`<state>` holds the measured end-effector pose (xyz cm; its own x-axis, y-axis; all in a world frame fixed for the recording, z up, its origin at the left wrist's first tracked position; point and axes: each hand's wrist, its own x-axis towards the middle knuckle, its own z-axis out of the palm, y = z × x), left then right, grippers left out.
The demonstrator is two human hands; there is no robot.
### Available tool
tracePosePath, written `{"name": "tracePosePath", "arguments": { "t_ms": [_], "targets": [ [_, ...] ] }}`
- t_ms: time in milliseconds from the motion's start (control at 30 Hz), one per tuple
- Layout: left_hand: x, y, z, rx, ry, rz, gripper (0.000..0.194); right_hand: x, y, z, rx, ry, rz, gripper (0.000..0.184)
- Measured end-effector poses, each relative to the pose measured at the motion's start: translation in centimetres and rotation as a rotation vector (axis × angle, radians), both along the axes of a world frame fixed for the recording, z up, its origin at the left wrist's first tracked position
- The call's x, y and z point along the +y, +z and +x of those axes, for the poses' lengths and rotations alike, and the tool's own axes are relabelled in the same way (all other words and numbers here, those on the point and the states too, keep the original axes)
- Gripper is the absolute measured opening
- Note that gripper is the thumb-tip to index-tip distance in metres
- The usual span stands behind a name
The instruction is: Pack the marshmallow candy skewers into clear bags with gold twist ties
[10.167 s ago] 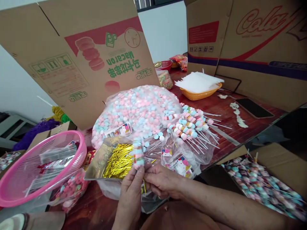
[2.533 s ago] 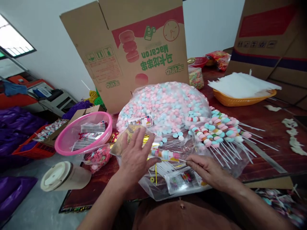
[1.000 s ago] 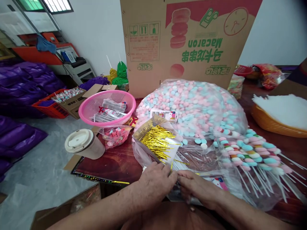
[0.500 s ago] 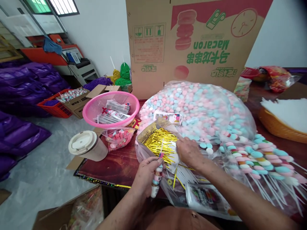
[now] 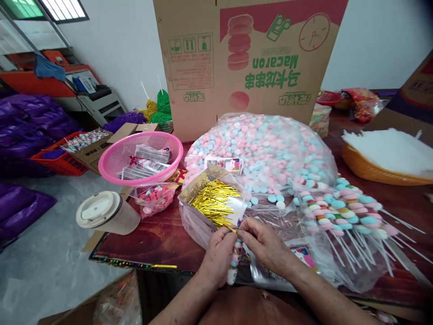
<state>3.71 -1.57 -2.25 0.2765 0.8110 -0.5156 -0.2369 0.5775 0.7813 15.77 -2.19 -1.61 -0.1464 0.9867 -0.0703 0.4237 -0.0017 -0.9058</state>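
Note:
My left hand [image 5: 219, 255] is closed around the neck of a bagged candy skewer [image 5: 234, 262], whose stacked round sweets hang down below the fingers. My right hand [image 5: 262, 241] is pinched on a gold twist tie [image 5: 231, 229] at the bag's gathered neck, its fingertips almost meeting those of the left. Just beyond both hands lies an open bag [image 5: 189, 225] holding a heap of gold twist ties [image 5: 214, 198]. The part of the tie between the fingertips is mostly hidden.
A big clear bag of pink and blue candies [image 5: 250, 144] lies behind. Finished-looking candy skewers [image 5: 348, 207] are piled right. A pink basket [image 5: 104, 169] of wrappers and a lidded cup [image 5: 108, 212] stand left. An orange basket [image 5: 372, 167] holds white sticks.
My right hand has left the heap of twist ties and come to the left hand with a gold tie. The view has turned slightly right.

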Motion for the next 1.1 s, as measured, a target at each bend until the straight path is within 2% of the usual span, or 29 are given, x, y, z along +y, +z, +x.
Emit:
{"name": "tracePosePath", "arguments": {
  "t_ms": [200, 300, 367, 433, 500, 567, 600, 633, 700, 800, 900, 1000, 1100],
  "targets": [
    [-1.0, -0.4, -0.5, -0.024, -0.044, 0.172, 0.03, -0.7, -0.1, 0.4, -0.082, -0.079, 0.122, 0.02],
    [-1.0, -0.2, -0.7, 0.026, -0.033, 0.186, 0.034, -1.0, -0.2, 0.4, -0.031, -0.109, 0.073, 0.015],
    [-0.8, 0.0, -0.9, -0.027, -0.032, 0.133, 0.034, -1.3, 0.2, 0.8, 0.017, -0.091, 0.032, 0.016],
    [-0.5, 0.1, -1.2, -0.176, -0.078, 0.004, 0.03, -1.5, 1.1, 1.5, 0.038, 0.032, 0.083, 0.02],
    [-0.3, 0.2, -1.5, -0.341, -0.202, -0.142, 0.031, -1.7, 2.2, 2.2, 0.036, 0.217, 0.156, 0.024],
    [-0.2, 0.1, -1.5, -0.456, -0.321, -0.223, 0.035, -1.7, 3.0, 2.8, 0.042, 0.36, 0.144, 0.024],
    [-0.2, 0.0, -1.4, -0.49, -0.335, -0.238, 0.036, -1.6, 3.0, 2.9, 0.045, 0.382, 0.125, 0.024],
    [-0.2, 0.0, -1.2, -0.51, -0.312, -0.248, 0.036, -1.6, 2.9, 2.9, 0.04, 0.36, 0.117, 0.025],
    [-0.2, 0.2, -0.6, -0.509, -0.194, -0.266, 0.032, -1.5, 2.2, 2.7, -0.018, 0.212, 0.17, 0.029],
    [-0.1, 1.2, 0.1, -0.442, -0.01, -0.234, 0.037, -1.6, 1.2, 2.1, -0.19, 0.013, 0.38, 0.028],
    [0.2, 2.4, 0.7, -0.375, 0.065, -0.134, 0.045, -1.7, 1.2, 2.1, -0.329, 0.037, 0.586, 0.023],
    [0.3, 2.7, 1.3, -0.329, 0.075, -0.024, 0.043, -1.3, 2.3, 2.9, -0.473, 0.076, 0.781, 0.024],
    [0.0, 2.4, 1.9, -0.14, 0.125, 0.154, 0.047, -1.3, 3.4, 3.5, -0.646, -0.041, 0.938, 0.024]
  ]
}}
